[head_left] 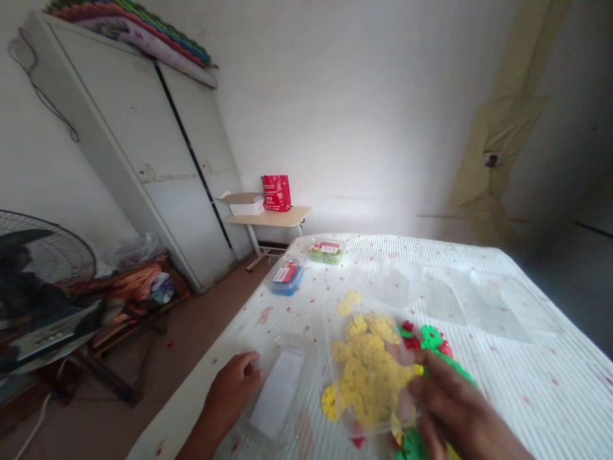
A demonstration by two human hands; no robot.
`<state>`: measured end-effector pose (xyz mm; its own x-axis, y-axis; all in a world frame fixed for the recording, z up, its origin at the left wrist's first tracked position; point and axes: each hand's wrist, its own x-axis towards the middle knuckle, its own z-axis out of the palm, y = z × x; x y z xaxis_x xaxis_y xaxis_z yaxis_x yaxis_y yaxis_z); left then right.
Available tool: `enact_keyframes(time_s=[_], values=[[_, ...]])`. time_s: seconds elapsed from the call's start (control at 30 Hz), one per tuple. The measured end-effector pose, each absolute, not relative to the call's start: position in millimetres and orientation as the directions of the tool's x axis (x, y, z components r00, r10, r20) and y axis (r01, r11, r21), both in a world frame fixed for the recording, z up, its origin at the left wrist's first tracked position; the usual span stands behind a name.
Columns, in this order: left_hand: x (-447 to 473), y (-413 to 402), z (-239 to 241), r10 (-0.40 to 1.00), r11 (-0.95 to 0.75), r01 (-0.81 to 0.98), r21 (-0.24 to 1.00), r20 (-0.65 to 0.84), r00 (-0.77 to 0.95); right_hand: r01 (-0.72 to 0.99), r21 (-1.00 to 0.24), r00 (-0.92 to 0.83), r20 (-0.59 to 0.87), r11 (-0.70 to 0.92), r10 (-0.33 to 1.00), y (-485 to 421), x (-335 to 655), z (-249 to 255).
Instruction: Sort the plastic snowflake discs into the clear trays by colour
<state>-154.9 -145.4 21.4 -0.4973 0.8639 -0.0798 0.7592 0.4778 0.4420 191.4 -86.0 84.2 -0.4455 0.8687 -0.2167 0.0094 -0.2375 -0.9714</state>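
My right hand (450,396) grips the right edge of a clear plastic container (335,345), fingers partly seen through it. Many yellow snowflake-shaped discs (366,370) show through the plastic; I cannot tell whether all lie inside it or some under it. Green discs (431,335) and red discs (410,338) lie on the table around it. My left hand (234,386) rests loosely curled, thumb and forefinger apart, just left of another clear plastic container (304,364) with a white paper (278,393) in it. Whether the fingers touch its edge is unclear.
Two closed boxes, one with blue pieces (287,281) and one with light green pieces (326,252), stand at the table's far left. Clear plastic containers (445,297) lie at the right rear. Beyond the white tablecloth (230,338) are a small table (282,218), a cabinet (138,147) and a fan (43,249).
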Motion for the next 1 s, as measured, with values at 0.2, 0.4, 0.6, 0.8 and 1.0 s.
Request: enact_keyframes(time_s=[0.2,0.4,0.6,0.8,1.0], values=[[-150,-139,19,0.869,0.453,0.720,0.526,-0.077,-0.489,-0.030,-0.825,-0.686,-0.394,-0.565,0.612,-108,108,61],[-152,-143,22,0.830,0.485,0.521,0.702,-0.183,-0.527,0.177,-0.864,-0.649,-0.463,-0.472,0.604,-116,74,18],[-150,-151,20,0.879,0.405,0.588,0.700,-0.122,-0.460,0.468,-0.880,-0.548,-0.365,-0.086,0.753,-116,69,-13],[-147,-150,19,0.872,0.446,0.672,0.591,-0.120,-0.474,0.537,-0.841,-0.546,-0.405,-0.064,0.733,-119,62,-3],[-144,-148,17,0.867,0.451,0.708,0.543,-0.077,-0.493,0.582,-0.809,-0.530,-0.450,-0.078,0.719,-123,52,3]])
